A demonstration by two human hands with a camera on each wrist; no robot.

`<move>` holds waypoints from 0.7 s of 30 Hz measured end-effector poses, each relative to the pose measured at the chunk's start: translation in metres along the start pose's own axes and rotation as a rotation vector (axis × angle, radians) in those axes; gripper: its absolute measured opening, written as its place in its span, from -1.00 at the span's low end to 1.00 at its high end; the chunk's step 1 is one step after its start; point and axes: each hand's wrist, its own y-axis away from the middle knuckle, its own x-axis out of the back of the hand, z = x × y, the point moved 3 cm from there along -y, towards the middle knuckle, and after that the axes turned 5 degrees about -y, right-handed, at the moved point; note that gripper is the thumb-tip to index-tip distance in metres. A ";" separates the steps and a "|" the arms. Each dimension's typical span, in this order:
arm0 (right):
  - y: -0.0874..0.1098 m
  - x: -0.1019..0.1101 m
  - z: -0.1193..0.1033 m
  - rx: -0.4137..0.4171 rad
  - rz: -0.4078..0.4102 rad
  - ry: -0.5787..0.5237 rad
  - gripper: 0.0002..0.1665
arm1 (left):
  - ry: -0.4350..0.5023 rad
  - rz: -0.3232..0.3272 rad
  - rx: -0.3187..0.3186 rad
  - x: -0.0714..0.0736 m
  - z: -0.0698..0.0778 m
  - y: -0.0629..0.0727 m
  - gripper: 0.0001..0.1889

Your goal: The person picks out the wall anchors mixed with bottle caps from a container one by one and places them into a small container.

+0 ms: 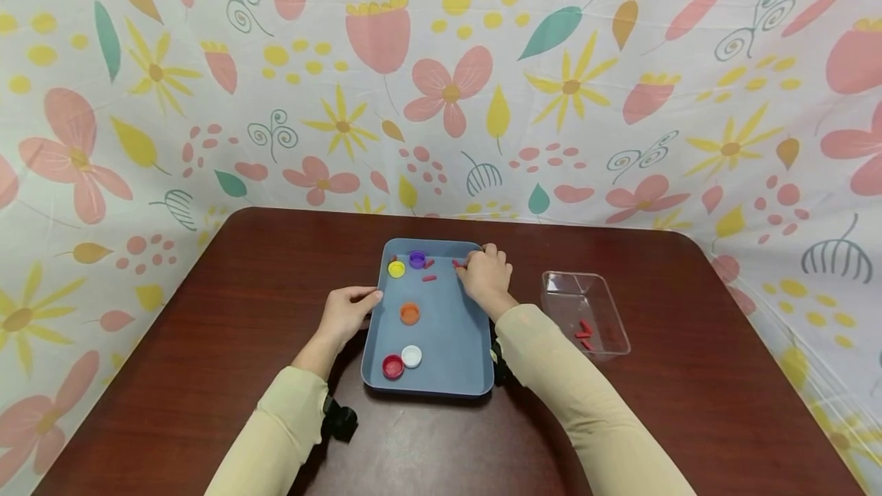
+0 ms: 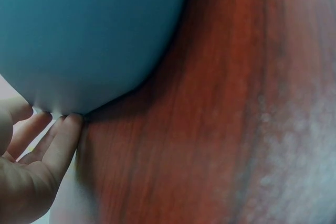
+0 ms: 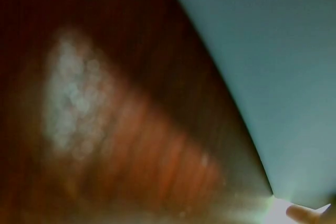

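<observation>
The left hand (image 1: 346, 315) pinches the blue-grey, rectangular, plastic-looking tray (image 1: 449, 343) by its left rim, seemingly steadying it, while the right hand (image 1: 486, 279), grip unclear, is near 1 small red stick (image 1: 457, 263) inside its far right corner.

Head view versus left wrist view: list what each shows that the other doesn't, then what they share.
Only the head view: the right hand, at a small red stick; five small round coloured cups and more red sticks inside the blue-grey rectangular tray; a clear rectangular plastic box holding red sticks.

Only the left wrist view: a close-up of several fingertips of the left hand against the tray's smooth outside.

Both: the left hand touching the tray, and the glossy reddish-brown table.
</observation>
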 end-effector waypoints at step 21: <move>0.009 0.006 0.003 0.101 -0.086 -0.104 -0.72 | -0.011 -0.011 0.010 0.001 0.005 0.003 -0.61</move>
